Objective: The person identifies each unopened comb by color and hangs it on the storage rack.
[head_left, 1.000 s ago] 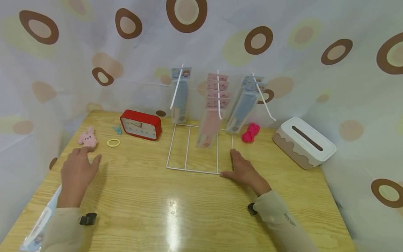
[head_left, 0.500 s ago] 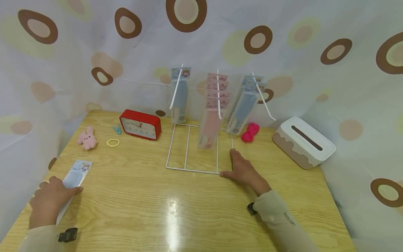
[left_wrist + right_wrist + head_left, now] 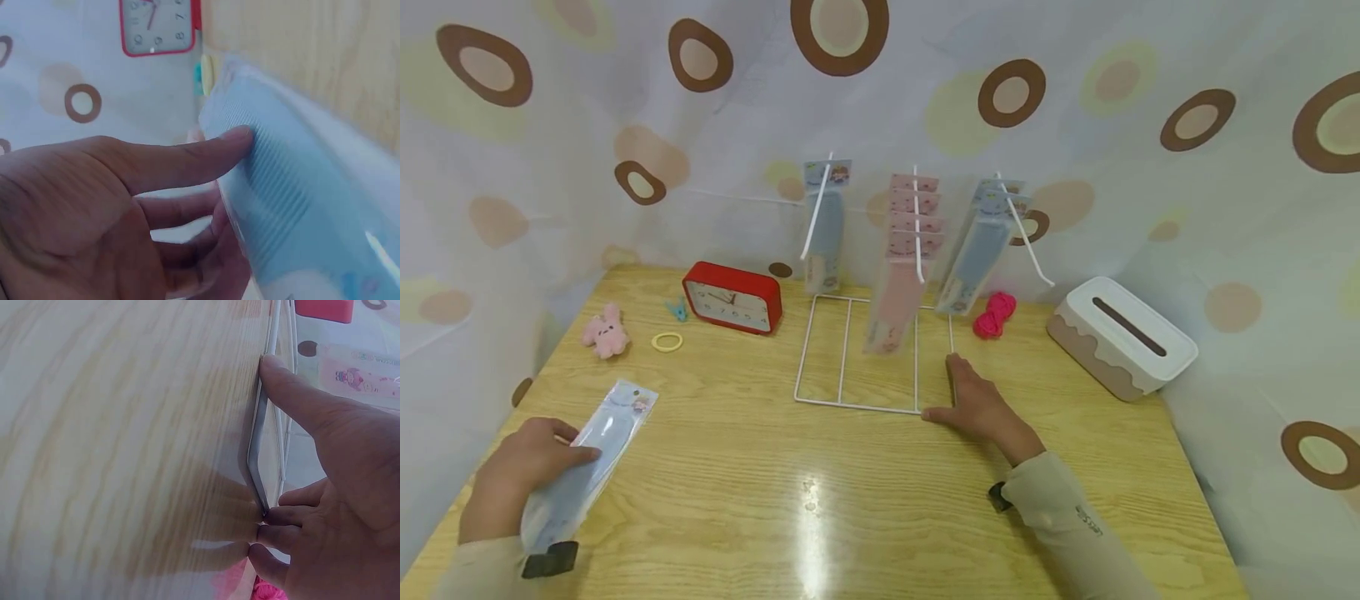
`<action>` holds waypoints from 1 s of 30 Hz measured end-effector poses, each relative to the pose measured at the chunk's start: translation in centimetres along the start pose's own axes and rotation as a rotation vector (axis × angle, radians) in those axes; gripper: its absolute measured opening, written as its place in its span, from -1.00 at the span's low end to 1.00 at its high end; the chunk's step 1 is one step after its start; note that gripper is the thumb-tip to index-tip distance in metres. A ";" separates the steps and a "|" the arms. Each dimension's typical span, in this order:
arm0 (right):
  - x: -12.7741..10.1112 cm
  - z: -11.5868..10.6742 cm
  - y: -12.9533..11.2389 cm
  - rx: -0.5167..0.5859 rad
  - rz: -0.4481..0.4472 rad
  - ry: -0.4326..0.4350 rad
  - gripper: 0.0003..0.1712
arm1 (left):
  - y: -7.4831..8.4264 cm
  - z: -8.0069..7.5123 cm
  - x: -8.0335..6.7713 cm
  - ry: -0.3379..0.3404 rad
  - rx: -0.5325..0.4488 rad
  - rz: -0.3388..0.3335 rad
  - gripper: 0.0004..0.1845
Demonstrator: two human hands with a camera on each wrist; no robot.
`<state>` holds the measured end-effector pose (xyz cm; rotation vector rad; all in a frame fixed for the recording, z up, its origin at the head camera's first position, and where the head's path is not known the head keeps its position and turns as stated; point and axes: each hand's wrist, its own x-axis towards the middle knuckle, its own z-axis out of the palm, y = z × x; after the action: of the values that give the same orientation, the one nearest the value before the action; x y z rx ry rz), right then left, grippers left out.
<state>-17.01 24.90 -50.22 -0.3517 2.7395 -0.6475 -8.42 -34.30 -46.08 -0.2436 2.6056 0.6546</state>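
Note:
Thumb and fingers of my left hand pinch a long edge of a blue comb in a clear plastic packet, tilted at the table's left side. Comb teeth show through the plastic, and the thumb presses over them in the left wrist view. My right hand rests at the front right corner of a white wire rack, its thumb on the front bar and its fingers along the right side. Pink packets hang from the rack's middle hook, with blue packets on the right hook and a blue packet on the left one.
A red alarm clock, a blue clip, a yellow ring and a pink plush toy lie at the back left. Right of the rack are a pink yarn bundle and a tissue box.
My left hand has come back from near the plush toy, taken hold of the packaged comb and lifted it rightward. The right hand stays at the rack's corner.

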 end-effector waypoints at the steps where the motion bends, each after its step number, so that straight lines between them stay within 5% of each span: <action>1: 0.0 0.0 0.0 0.002 -0.001 0.000 0.27 | 0.2 -0.1 0.2 0.008 -0.001 0.052 -0.29; 6: 0.0 -0.2 -0.1 0.011 0.003 -0.001 0.28 | 2.2 -0.6 0.6 0.036 -0.078 0.201 -0.54; 15: 0.0 0.1 0.0 0.004 -0.001 0.008 0.28 | 8.9 -0.4 0.0 -0.033 -0.374 0.314 -0.52; 24: 0.0 0.1 0.0 0.012 0.007 -0.015 0.29 | 17.0 -1.1 -0.7 0.116 -0.552 0.541 -0.62; 30: -0.1 0.0 -0.1 0.015 0.003 -0.018 0.29 | 20.4 -1.0 -1.2 0.168 -0.728 0.725 -0.75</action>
<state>-16.90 24.85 -50.15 -0.3481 2.7164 -0.6601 -13.21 -16.93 -36.43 0.4844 2.4567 1.8881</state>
